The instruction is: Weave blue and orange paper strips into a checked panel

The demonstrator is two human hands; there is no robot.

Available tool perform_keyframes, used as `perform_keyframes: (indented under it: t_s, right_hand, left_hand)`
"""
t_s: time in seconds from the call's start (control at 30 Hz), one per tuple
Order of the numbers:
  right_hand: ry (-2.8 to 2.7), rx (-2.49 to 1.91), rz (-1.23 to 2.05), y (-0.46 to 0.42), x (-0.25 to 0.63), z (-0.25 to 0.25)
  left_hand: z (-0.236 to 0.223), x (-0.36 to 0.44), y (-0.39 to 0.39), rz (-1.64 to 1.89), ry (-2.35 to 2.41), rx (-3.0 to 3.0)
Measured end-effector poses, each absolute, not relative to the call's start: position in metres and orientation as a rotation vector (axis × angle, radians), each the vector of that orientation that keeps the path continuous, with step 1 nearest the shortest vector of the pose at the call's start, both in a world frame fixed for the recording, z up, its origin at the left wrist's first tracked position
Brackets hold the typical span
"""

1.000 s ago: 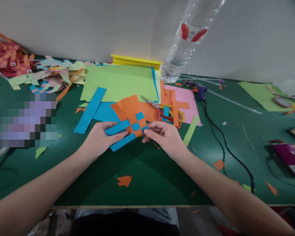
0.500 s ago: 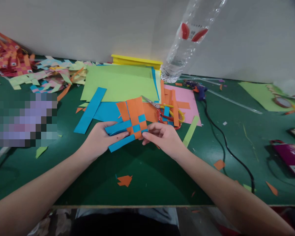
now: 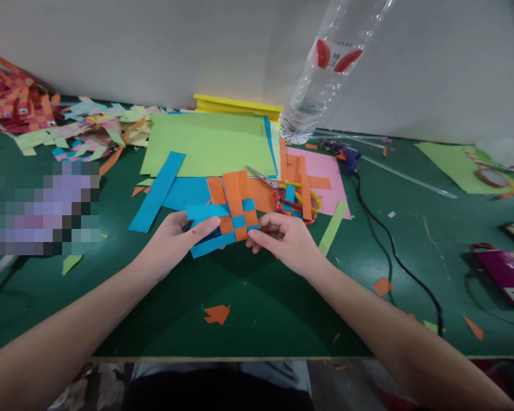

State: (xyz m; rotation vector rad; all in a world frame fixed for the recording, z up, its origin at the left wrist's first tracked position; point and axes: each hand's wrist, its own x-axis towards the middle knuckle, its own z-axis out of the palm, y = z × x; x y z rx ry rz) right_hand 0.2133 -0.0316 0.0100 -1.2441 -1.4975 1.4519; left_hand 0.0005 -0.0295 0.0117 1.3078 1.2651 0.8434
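Note:
Between my hands, above the green table, is a woven paper piece (image 3: 239,221) of orange and blue strips in a checkered pattern. Orange strips stick out at its top and blue strips extend to the left. My left hand (image 3: 180,233) grips the blue strips, thumb on top and the other fingers mostly hidden behind. My right hand (image 3: 285,237) pinches the lower right corner with its thumb in front; its fingers curl behind. Just beyond the weave lie scissors (image 3: 297,197) with red and yellow handles, and a loose blue strip (image 3: 158,191) rests to the left.
Stacked green paper sheets (image 3: 209,142) lie behind, beside a tilted plastic bottle (image 3: 321,74). A glue gun (image 3: 346,157) trails a black cord (image 3: 389,245) on the right. Orange scraps (image 3: 217,314) are in front. Woven paper pieces (image 3: 19,97) are piled at far left.
The weave has turned slightly and its orange strips stand more upright. My left thumb has shifted a little up and left on the blue strips. My right hand has barely moved.

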Motion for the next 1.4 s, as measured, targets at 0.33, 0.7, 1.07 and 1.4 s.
perform_keyframes:
  t_s: [0.33,0.7,1.07,1.4]
  right_hand:
    - [-1.474,-1.25,1.439,-0.0327,0.2133,0.0094]
    - [-1.439,-1.174,1.503,-0.0304,0.2165,0.0087]
    - [-1.653,-1.229,1.248,-0.0284,0.2187,0.0056]
    - [-1.763,-1.222,0.873,-0.0317,0.2197,0.0016]
  left_hand:
    - [0.0151,-0.0026,-0.0266,0.729,1.363,1.493]
    - [0.0166,-0.0017,-0.0252,0.738,1.367,1.644]
    - [0.0157,-0.0021,-0.0273,0.655,1.412,1.934]
    - [0.0087,-0.0057,-0.0258,0.651,1.463,1.988]
